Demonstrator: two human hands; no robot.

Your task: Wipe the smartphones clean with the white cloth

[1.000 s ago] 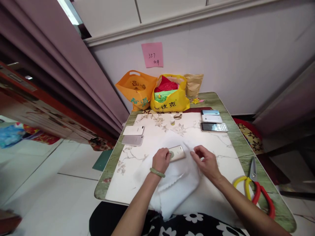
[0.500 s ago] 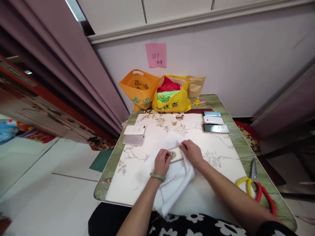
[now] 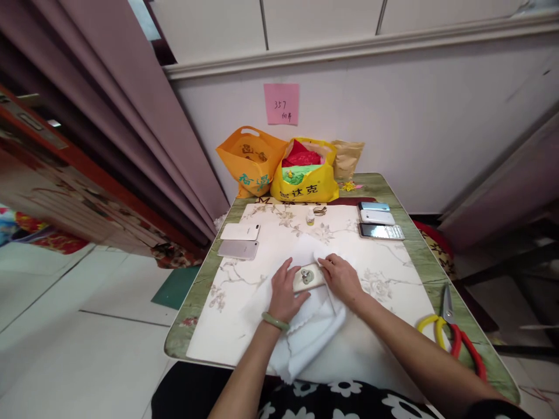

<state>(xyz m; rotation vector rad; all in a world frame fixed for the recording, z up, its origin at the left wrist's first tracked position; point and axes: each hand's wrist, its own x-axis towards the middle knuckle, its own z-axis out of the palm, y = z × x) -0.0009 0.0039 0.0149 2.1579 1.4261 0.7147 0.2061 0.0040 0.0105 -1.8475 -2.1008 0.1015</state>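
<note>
A small cream phone (image 3: 308, 276) with a round ring on its back lies on a white cloth (image 3: 305, 331) in the middle of the table. My left hand (image 3: 286, 291), with a green bangle at the wrist, rests on the cloth and holds the phone's left end with curled fingers. My right hand (image 3: 343, 278) grips the phone's right end together with a fold of the cloth, fingers closed.
Two phones (image 3: 239, 240) lie at the left of the marble-print mat (image 3: 393, 273); three more (image 3: 378, 221) sit at the right. A small bottle (image 3: 310, 216) stands at the back. Orange and yellow bags (image 3: 279, 169) line the wall. Red-and-yellow scissors (image 3: 454, 326) lie at the right edge.
My right hand moved left from beside the phone onto its right end, gathering the cloth there. My left hand shifted slightly but stayed at the left end.
</note>
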